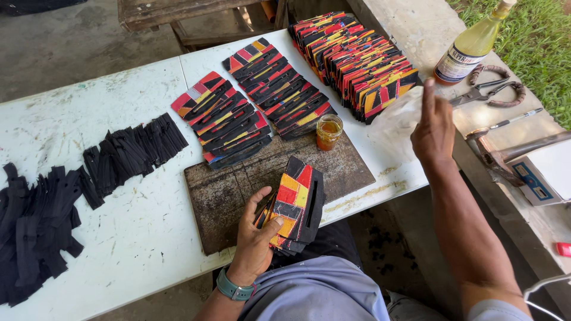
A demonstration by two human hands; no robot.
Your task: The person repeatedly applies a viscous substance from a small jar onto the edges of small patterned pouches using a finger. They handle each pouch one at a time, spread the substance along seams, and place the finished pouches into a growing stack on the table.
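Seen from the head camera, the left hand (254, 233) closes its grip on a stack of patchwork pieces (295, 205), stitched in red, yellow, orange and black, held at the near edge of the white bench (137, 232) over a worn brown board (238, 184). The right hand (433, 132) is raised to the right, one finger up, holding nothing, near a clear plastic bag (395, 122). A small jar of amber liquid (328, 132) stands just beyond the board.

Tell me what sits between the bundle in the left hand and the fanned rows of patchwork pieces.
In the head view, a small glass of amber liquid stands there on the dark worn board, beyond the bundle.
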